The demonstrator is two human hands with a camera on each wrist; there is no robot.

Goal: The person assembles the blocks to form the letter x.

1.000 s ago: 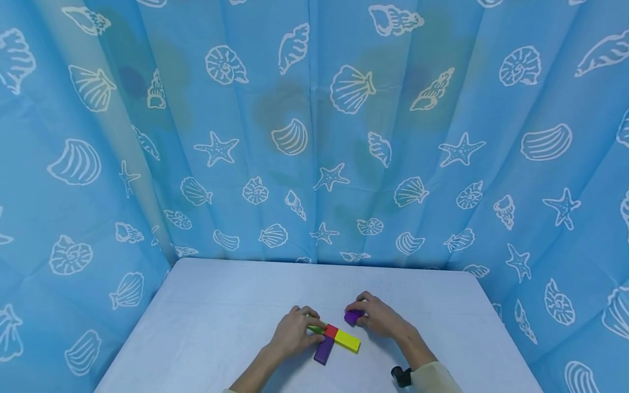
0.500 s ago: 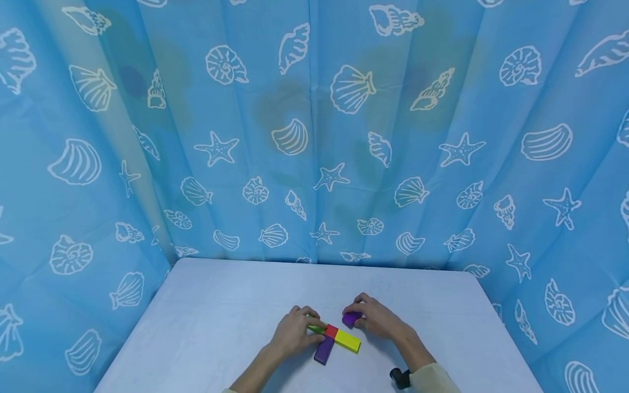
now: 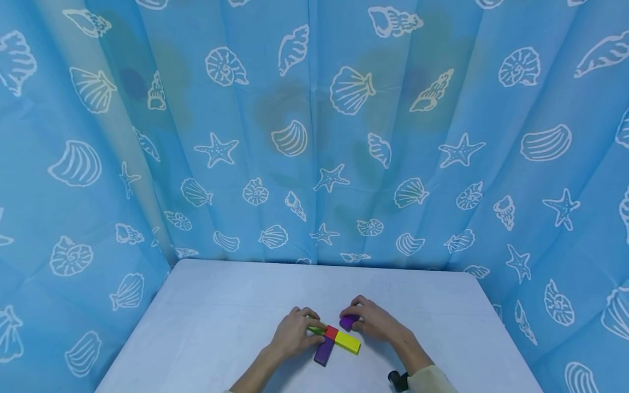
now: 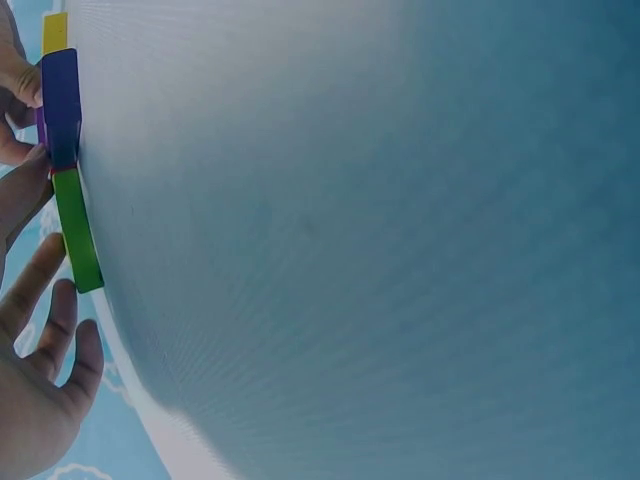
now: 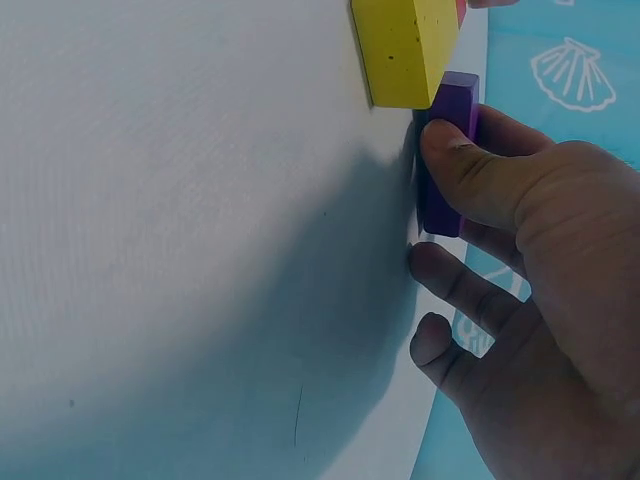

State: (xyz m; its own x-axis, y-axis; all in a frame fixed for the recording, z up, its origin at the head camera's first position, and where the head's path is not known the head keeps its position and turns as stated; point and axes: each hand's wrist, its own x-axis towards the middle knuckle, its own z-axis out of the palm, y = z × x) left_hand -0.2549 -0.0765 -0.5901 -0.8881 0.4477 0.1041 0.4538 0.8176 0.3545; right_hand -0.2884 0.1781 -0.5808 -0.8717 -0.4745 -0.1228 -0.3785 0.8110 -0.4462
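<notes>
In the head view, a small red block (image 3: pixel 331 332) joins three longer blocks lying flat: green (image 3: pixel 316 330) to the left, yellow (image 3: pixel 348 342) to the right, dark purple (image 3: pixel 324 352) toward the person. My left hand (image 3: pixel 293 334) holds the green block near the red one, thumb on the near side and fingers partly covering it. My right hand (image 3: pixel 375 320) pinches another purple block (image 3: pixel 347 322) between thumb and fingers, just beyond the yellow block and apart from the red one. The right wrist view shows this purple block (image 5: pixel 442 205) low against the table, its remaining fingers spread.
A white-covered table (image 3: pixel 221 305) bears the blocks. A blue curtain (image 3: pixel 314 136) with white shell prints stands behind it and on both sides. A small black device (image 3: pixel 398 380) sits at the right wrist.
My right hand has slid the pinched purple block a little leftward and toward the person, closer to the red block. The left hand and the other blocks have kept their places.
</notes>
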